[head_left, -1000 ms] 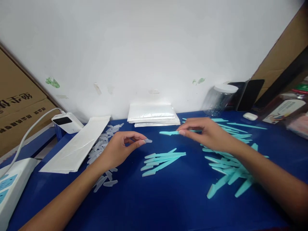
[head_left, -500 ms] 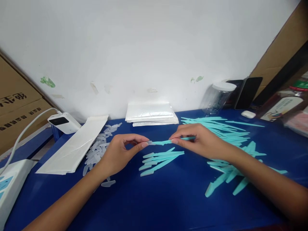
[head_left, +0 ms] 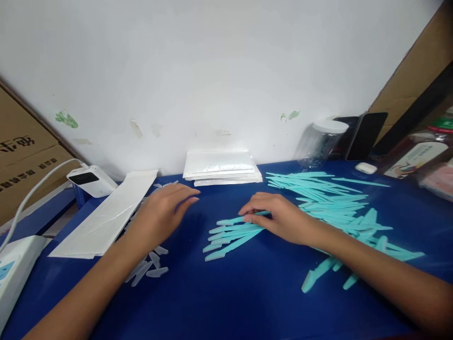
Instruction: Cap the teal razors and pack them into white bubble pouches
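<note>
My right hand pinches a teal plastic razor with a clear cap on its tip and holds it at the top of a small pile of capped teal razors on the blue table. My left hand hovers with fingers stretched flat over a scatter of clear plastic caps and holds nothing. A large heap of uncapped teal razors lies behind and beside my right forearm.
A stack of white pouches lies against the wall. A long white sheet, a power bank with a cable and a white device are at the left. At the back right stand a clear jar, phones and an earbud case.
My hands met and the clear cap went onto the razor's tip. My right hand then brought the capped razor down to the small pile, and my left hand opened and moved left over the caps.
</note>
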Available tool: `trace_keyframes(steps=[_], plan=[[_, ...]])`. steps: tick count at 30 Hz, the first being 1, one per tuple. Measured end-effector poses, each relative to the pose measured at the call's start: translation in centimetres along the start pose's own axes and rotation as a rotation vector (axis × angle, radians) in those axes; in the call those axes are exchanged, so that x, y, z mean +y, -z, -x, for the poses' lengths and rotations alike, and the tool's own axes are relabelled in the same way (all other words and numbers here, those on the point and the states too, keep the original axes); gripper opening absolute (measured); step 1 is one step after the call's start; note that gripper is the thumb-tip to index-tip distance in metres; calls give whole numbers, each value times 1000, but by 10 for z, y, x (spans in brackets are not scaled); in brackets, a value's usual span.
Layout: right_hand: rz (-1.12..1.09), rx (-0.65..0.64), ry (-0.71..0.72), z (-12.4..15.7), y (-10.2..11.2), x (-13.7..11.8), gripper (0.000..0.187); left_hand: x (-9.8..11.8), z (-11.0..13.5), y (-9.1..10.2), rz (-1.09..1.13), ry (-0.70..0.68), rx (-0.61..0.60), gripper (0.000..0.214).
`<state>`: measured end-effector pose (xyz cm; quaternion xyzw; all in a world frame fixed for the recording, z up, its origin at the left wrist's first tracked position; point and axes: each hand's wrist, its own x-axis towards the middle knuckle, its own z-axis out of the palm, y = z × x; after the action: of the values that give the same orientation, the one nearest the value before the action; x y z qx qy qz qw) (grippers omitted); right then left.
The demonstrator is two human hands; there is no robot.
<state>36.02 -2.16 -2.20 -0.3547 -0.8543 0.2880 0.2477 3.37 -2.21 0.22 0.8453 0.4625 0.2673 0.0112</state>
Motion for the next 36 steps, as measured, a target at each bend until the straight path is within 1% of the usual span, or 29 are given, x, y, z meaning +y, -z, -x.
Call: trace_keyframes(steps=[2,3,4,6,8,11,13,16,18,20,23,27,32,34,36], plan=[[33,-47,4,0,6,5,29,-24,-3,9,-191,38,-52,41],[55,-32,7,0,12,7,30,-35,-4,12,-246,71,-74,42],[88,12,10,-1,18,9,30,-44,-4,14,-288,106,-95,43],[200,143,2,-1,35,17,30,-57,-3,14,-325,142,-155,45],[345,250,-33,0,52,27,31,-64,-1,12,-324,154,-237,46],[502,327,-92,2,73,44,33,-70,3,11,-275,175,-341,47],[551,330,-137,4,82,52,33,-75,5,15,-238,189,-357,45],[605,256,-221,8,94,62,35,-80,7,23,-208,207,-328,43],[647,204,-287,10,103,68,36,-80,6,25,-190,249,-332,40],[672,163,-362,13,112,74,35,-77,4,25,-167,287,-369,31],[668,117,-443,17,123,83,31,-69,1,22,-126,284,-409,23],[627,77,-452,20,126,89,30,-57,-2,15,-52,271,-408,23],[557,29,-448,18,121,83,37,-35,-5,7,95,230,-366,31],[545,22,-457,18,120,81,38,-30,-6,6,128,208,-382,33],[538,14,-464,18,119,80,34,-28,-5,6,138,209,-402,31]])
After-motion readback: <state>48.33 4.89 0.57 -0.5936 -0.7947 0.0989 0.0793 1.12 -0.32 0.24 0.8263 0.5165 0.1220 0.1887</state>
